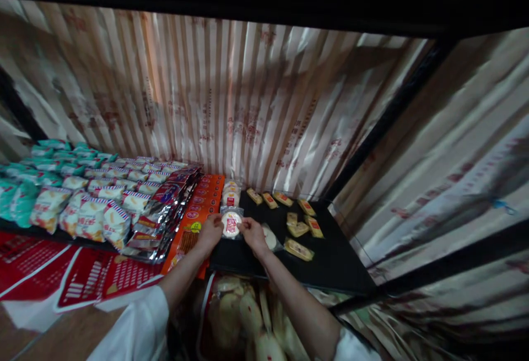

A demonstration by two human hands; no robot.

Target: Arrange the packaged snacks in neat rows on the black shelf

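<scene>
Between my two hands is a round white cracker in a clear wrapper with red print on its middle. The fingers of my left hand pinch its left edge, and my right hand pinches the opposite edge. Just behind it, a row of similar wrapped white crackers runs back along the black shelf. Another round white cracker lies beside my right hand, partly covered by it. Orange snack packets lie close to my left hand.
Several yellow wrapped snacks lie scattered on the right. At left stand rows of white snack bags, teal bags and dark shiny packets. A bin of wrapped goods sits below the shelf edge. A black post slants at right.
</scene>
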